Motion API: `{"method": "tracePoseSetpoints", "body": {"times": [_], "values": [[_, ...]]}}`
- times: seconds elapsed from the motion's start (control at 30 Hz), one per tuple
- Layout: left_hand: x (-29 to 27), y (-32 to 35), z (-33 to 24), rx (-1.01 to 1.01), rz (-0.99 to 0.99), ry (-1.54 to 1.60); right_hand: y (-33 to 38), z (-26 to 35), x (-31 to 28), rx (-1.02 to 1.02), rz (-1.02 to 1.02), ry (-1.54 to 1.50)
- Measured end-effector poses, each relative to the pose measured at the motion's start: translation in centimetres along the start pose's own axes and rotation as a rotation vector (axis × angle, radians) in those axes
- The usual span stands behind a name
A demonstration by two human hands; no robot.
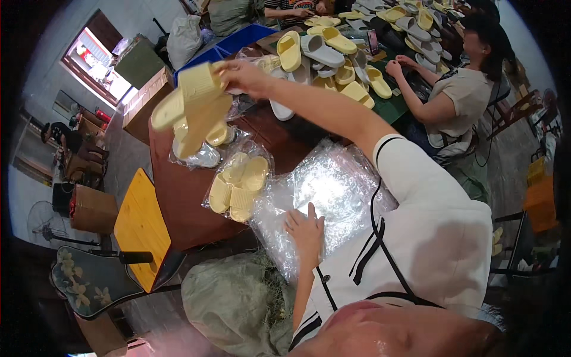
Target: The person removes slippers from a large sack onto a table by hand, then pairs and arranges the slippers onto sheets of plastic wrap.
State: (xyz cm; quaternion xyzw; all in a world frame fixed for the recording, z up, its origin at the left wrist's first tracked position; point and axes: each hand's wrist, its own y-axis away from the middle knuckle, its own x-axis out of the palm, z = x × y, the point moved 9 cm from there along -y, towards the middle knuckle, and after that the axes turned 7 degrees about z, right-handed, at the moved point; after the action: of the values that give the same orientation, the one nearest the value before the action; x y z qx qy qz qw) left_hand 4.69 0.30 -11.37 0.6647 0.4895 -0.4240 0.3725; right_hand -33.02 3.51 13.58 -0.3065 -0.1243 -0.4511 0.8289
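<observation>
Raised over the far left part of the brown-covered table (178, 202), my right hand (247, 78) is closed on pale yellow slippers (199, 86), which look like a pair and are smeared by motion. My left hand (306, 232) lies flat with fingers spread on a stack of clear plastic bags (327, 184) at the near edge. Left of that stack sits a bagged set of pale yellow slippers (244, 190). Behind it, partly hidden by the held slippers, are more bagged slippers, including a white one (205, 156).
Loose yellow, white and grey slippers (321, 53) are heaped on the green table beyond. A co-worker (470, 95) sits at the right; another person (291, 12) is at the back. Blue bins (244, 38), a cardboard box (146, 101), a yellow board (143, 232) and a sack (229, 297) surround the table.
</observation>
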Motion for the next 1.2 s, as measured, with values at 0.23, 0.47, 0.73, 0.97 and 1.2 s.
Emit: {"method": "tracePoseSetpoints", "body": {"times": [0.23,0.47,0.73,0.97,1.2], "values": [[-0.7,-0.1,-0.7,0.016,-0.001,-0.049,-1.4,17.4,-12.3,-0.459,-0.199,0.348],[-0.9,-0.8,-2.1,0.062,-0.006,-0.078,5.2,21.3,-31.3,-0.283,-0.663,0.583],[-0.3,-0.6,0.0,-0.005,-0.007,-0.049,7.8,11.3,-31.8,-0.124,-0.778,0.67],[-0.8,-1.2,-0.1,-0.005,0.017,-0.083,-0.6,0.8,-21.7,0.099,-0.266,0.965],[-0.3,-1.8,0.1,-0.009,0.054,-0.105,-4.3,-17.3,-18.6,0.617,-0.121,0.486]]}}
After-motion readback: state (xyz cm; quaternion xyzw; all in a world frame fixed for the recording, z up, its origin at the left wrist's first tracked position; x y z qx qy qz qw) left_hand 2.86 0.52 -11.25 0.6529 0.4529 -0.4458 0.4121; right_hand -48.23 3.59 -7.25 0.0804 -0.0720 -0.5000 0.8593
